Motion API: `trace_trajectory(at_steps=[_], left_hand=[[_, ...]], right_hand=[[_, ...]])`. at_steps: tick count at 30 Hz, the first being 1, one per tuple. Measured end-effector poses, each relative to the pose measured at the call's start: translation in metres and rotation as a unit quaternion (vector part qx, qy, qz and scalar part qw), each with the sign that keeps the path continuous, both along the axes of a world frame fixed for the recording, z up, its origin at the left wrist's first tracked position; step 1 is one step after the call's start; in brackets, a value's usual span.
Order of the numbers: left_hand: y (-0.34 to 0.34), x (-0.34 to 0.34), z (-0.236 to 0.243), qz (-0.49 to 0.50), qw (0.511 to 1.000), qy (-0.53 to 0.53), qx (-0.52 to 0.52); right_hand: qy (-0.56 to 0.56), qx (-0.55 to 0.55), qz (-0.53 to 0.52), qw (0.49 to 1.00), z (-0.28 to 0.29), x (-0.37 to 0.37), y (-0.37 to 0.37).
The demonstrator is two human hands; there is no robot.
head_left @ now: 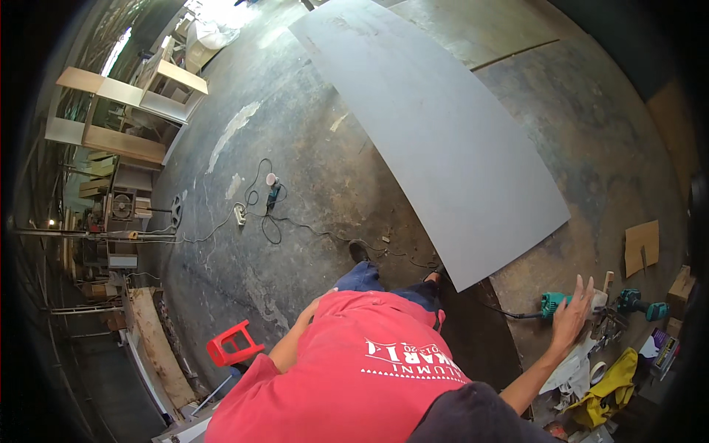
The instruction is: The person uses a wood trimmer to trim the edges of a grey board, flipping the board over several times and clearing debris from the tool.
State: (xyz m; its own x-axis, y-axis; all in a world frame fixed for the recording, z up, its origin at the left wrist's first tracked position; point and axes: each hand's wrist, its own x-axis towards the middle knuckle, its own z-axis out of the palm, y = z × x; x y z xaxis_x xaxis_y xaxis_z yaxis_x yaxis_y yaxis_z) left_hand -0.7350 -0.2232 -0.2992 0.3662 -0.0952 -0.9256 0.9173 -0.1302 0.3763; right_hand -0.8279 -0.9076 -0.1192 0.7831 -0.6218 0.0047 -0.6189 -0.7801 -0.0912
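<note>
My right hand (571,316) reaches out at the lower right, its fingers stretched and spread, over a teal corded power tool (551,303). The fingertips overlap the tool in view, and I cannot tell if they touch it. Just beyond them lies a teal and black cordless drill (642,304). My left hand (316,304) is down by my blue-trousered thigh; my red shirt partly covers it and its fingers are hidden. Ahead of me a long grey sheet (458,140) lies flat, its near end close to my foot.
A corded angle grinder (272,193) rests on the floor, its cable looping toward my feet. Beside my left arm is a red plastic stool (235,343). Yellow cloth (607,390), a tape roll (598,371) and cardboard (641,247) lie at right. Shelving (122,140) lines the left.
</note>
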Motion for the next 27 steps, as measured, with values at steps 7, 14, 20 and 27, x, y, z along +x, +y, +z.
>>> trace_trajectory(at_steps=[7, 14, 20, 27], left_hand=[[0.074, 0.025, -0.068, -0.056, 0.995, -0.038, 0.075], [0.159, 0.098, -0.086, -0.165, 0.973, -0.153, 0.04], [0.263, 0.174, -0.064, 0.007, 0.992, -0.08, 0.098], [0.375, 0.185, -0.118, 0.249, 0.95, -0.028, 0.186]], right_hand=[[-0.058, 0.122, 0.058, 0.989, -0.017, 0.115, 0.143], [-0.108, 0.208, 0.057, 0.971, -0.057, 0.239, 0.304], [-0.15, -0.052, -0.012, 0.987, -0.116, 0.268, 0.343], [-0.138, -0.055, -0.028, 0.988, -0.119, 0.273, 0.351]])
